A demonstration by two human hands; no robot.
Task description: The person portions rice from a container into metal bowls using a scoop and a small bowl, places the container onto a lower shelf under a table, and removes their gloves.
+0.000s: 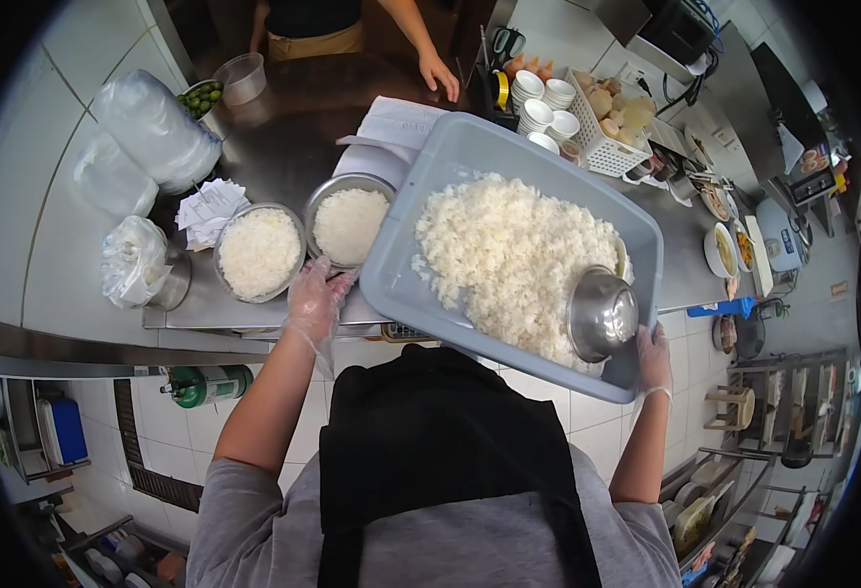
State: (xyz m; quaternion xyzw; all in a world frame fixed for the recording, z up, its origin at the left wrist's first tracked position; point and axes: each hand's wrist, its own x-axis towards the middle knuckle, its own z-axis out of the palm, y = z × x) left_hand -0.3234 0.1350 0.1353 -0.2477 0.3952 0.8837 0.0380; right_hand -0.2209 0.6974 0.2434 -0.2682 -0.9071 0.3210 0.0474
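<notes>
A grey-blue plastic tub holding a large heap of cooked rice sits tilted in front of me. My right hand, in a clear plastic glove, grips its lower right wall. Inside the tub, a shiny metal bowl lies tipped on the rice. My left hand, gloved too, reaches to the counter's front edge with fingers stretched toward the rims of two round metal containers. One is a left container, the other a right container; both are filled with rice. Whether the fingertips touch them I cannot tell.
Papers and plastic bags are at the left. A co-worker's hand rests on the counter's far side. Stacked white cups and a white basket stand behind the tub. A green cylinder is below left.
</notes>
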